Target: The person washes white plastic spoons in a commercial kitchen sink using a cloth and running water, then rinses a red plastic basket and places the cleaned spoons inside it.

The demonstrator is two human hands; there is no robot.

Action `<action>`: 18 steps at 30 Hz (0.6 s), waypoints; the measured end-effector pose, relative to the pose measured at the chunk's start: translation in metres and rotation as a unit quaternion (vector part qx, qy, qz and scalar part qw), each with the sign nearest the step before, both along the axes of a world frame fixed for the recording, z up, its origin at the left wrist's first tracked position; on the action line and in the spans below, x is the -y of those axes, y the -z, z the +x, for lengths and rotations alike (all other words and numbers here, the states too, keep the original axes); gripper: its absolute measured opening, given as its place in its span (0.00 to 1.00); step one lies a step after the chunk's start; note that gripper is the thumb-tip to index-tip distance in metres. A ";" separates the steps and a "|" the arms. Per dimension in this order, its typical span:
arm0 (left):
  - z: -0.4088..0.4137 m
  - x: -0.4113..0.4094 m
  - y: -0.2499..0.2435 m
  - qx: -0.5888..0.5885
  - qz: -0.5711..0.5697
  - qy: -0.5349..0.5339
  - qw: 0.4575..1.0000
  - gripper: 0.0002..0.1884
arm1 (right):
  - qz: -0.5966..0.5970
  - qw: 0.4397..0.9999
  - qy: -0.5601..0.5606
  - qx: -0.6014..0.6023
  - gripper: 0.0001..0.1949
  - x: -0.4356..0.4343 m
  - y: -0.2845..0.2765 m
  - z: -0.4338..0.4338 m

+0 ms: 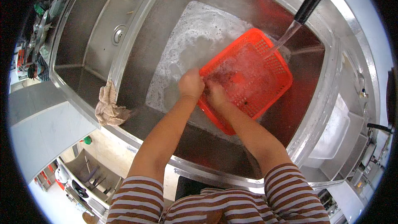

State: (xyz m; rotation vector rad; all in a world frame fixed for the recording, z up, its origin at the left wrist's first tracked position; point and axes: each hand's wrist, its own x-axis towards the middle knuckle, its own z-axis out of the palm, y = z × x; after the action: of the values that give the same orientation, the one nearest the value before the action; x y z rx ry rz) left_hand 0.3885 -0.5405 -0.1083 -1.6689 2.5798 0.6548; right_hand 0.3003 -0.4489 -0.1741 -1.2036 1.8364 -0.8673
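Note:
A red perforated plastic basket [267,90] lies tilted in the middle basin of a stainless steel sink [140,53]. Water runs into it from a black-sleeved faucet spout [315,0]. My left hand [190,84] is closed on the basket's left rim. Just inside that rim, my right hand [217,93] is in the basket near the left one; its fingers are blurred by water, and whether it grips anything cannot be told. Foamy water [202,18] covers the basin floor around and under the basket.
A beige cloth [110,105] hangs over the divider's front end. To the left is another basin with a drain [118,35]. A third basin on the right holds foamy water [334,133]. Below left stands an open bin [93,174] with several utensils.

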 end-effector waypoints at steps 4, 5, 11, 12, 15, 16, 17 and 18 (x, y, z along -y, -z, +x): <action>0.008 0.003 -0.001 -0.004 -0.006 -0.022 1.000 0.08 | 0.115 0.948 -0.214 -0.207 0.12 -0.044 -0.041 -0.017; 0.011 0.000 -0.001 -0.011 -0.020 -0.028 0.999 0.07 | 0.179 0.929 -0.258 -0.194 0.11 -0.050 -0.044 -0.020; -0.010 0.002 -0.017 -0.010 0.000 -0.015 1.000 0.07 | 0.037 0.978 0.149 0.145 0.09 0.016 0.047 -0.005; -0.006 0.002 -0.013 -0.008 -0.014 -0.010 1.000 0.07 | -0.016 0.930 0.222 0.291 0.07 0.032 0.051 0.011; 0.006 0.005 0.001 0.005 -0.039 -0.012 0.999 0.09 | -0.132 0.982 0.107 0.080 0.03 0.010 0.035 0.022; 0.006 0.004 0.005 0.004 -0.033 -0.019 0.999 0.09 | -0.153 0.982 0.006 -0.113 0.03 -0.009 0.022 0.010; 0.002 0.004 0.004 0.000 -0.031 -0.023 0.999 0.10 | 0.011 0.992 0.096 0.084 0.03 -0.029 0.013 -0.002; 0.003 0.005 0.000 -0.005 -0.026 -0.020 0.999 0.10 | 0.167 0.929 0.177 0.280 0.03 -0.044 0.004 -0.011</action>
State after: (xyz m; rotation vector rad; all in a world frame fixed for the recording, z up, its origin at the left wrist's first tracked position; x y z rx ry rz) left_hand 0.3913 -0.5460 -0.1088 -1.7414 2.5989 0.6054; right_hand 0.2894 -0.4048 -0.1778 -0.3558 1.6450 -0.9254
